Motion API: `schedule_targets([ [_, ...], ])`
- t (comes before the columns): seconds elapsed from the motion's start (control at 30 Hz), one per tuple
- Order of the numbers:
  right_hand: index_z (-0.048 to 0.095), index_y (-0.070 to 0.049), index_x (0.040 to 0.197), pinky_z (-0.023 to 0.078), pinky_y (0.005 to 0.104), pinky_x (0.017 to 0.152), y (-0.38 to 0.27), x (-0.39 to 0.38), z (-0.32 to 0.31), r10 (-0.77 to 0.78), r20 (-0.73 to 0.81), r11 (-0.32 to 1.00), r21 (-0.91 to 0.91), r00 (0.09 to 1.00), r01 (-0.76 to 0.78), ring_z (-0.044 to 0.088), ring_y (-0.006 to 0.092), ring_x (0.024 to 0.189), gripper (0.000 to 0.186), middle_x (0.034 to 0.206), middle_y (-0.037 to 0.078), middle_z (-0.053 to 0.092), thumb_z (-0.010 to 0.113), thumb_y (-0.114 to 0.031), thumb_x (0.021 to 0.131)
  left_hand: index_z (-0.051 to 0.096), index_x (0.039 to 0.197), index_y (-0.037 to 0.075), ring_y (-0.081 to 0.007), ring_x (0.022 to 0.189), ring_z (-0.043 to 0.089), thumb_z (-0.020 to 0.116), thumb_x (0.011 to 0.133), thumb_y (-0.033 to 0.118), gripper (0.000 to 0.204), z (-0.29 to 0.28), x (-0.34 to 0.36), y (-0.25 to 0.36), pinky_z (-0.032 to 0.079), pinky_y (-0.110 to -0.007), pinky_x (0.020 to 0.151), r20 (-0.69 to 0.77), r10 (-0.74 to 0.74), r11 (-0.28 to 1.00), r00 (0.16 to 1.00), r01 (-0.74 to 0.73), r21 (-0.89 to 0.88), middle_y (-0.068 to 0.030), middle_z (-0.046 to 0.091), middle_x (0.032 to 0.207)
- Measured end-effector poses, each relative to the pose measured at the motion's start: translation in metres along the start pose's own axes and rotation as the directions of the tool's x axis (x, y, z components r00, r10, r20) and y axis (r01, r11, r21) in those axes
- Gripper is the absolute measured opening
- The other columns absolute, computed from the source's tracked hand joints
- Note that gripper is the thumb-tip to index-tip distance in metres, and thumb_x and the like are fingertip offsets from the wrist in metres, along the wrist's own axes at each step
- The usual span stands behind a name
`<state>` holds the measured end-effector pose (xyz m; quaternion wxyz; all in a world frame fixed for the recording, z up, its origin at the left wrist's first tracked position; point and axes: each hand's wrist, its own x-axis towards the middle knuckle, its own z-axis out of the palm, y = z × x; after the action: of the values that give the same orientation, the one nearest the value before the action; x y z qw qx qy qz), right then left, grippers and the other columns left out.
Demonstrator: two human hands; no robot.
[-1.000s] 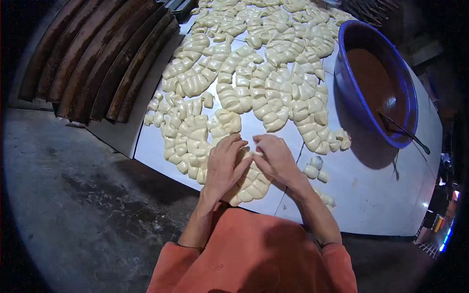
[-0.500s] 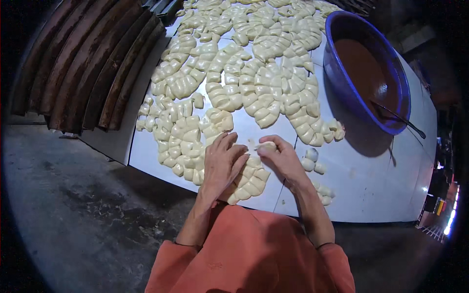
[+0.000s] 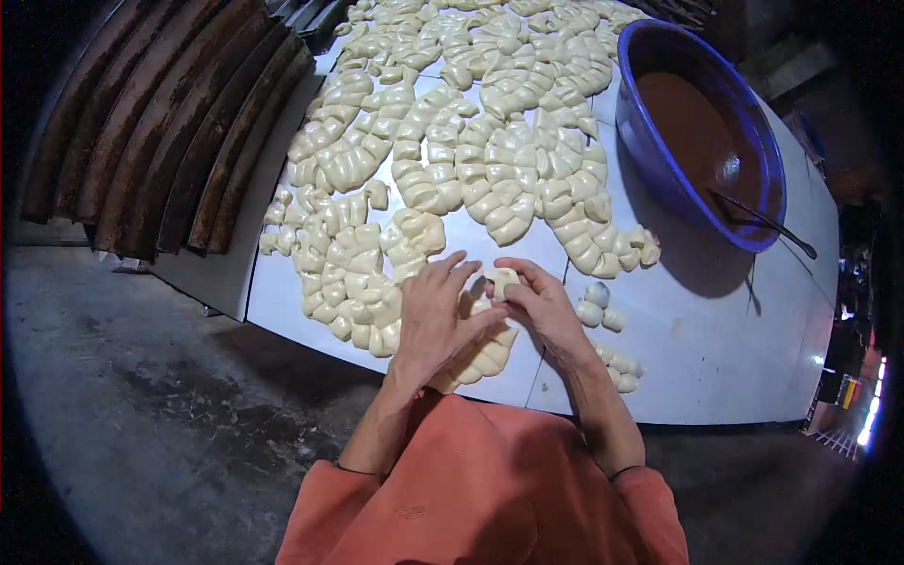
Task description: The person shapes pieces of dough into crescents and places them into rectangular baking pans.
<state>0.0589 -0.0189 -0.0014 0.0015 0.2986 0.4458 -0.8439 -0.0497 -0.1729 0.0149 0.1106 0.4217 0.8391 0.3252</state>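
My right hand (image 3: 551,313) pinches a small pale dough piece (image 3: 503,280) between thumb and fingers, above the near part of the white table. Close on its left is my left hand (image 3: 435,315), fingers apart and thumb stretched toward the right hand; I see nothing held in it. Beneath the left hand lies a patch of joined dough pieces (image 3: 488,359), partly hidden by the palm. To the right of my right hand sit a few loose dough pieces (image 3: 596,311) and another little cluster (image 3: 621,367) beside the wrist.
Glossy dough pieces in joined rows (image 3: 499,174) cover much of the white table (image 3: 697,363). A blue-purple basin (image 3: 624,113) of brown liquid (image 3: 697,132) stands at the right, a dark long handle (image 3: 767,224) leaning over its rim. Long rusty brown trays (image 3: 179,122) are stacked at the left.
The dough piece in my right hand has turned and now shows more of its surface. My left hand has shifted slightly right, its thumb reaching closer to the right hand.
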Motion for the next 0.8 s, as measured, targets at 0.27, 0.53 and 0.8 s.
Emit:
schedule_targets([
  [0.27, 0.058, -0.001, 0.118, 0.051, 0.0196, 0.051, -0.019, -0.014, -0.004, 0.005, -0.080, 0.984, -0.180, 0.997, -0.019, 0.066, 0.0090, 0.070, 0.033, 0.086, 0.009, 0.070, 0.065, -0.022, 0.094, 0.070, 0.115, 0.002, -0.0157, 0.072, 0.069, 0.072, 0.090, 0.024, 0.033, 0.012, 0.006, 0.009, 0.055, -0.029, 0.065, 0.311, -0.251, 0.645, 0.917, 0.398, -0.653, -0.0081, 0.072, 0.082],
  [0.53, 0.061, 0.001, 0.104, 0.055, 0.0247, 0.072, -0.023, -0.019, -0.004, -0.121, -0.153, 0.992, 0.016, 0.981, 0.125, 0.065, 0.0110, 0.079, 0.015, 0.090, 0.006, 0.067, 0.065, -0.006, 0.091, 0.064, 0.118, -0.002, -0.0099, 0.083, 0.065, 0.075, 0.089, 0.020, 0.038, 0.005, 0.019, 0.028, 0.052, -0.023, 0.068, 0.416, -0.271, 0.549, 0.868, 0.494, -0.674, -0.0085, 0.071, 0.097],
  [0.8, 0.063, 0.002, 0.109, 0.052, 0.0240, 0.077, -0.023, -0.017, -0.019, -0.195, -0.154, 0.977, -0.112, 0.968, 0.179, 0.063, 0.0093, 0.087, 0.022, 0.097, 0.004, 0.066, 0.069, -0.005, 0.089, 0.068, 0.112, -0.001, -0.0069, 0.082, 0.064, 0.070, 0.093, 0.015, 0.025, 0.019, 0.023, 0.018, 0.050, -0.021, 0.072, 0.424, -0.258, 0.415, 0.868, 0.496, -0.763, -0.0049, 0.072, 0.092],
])
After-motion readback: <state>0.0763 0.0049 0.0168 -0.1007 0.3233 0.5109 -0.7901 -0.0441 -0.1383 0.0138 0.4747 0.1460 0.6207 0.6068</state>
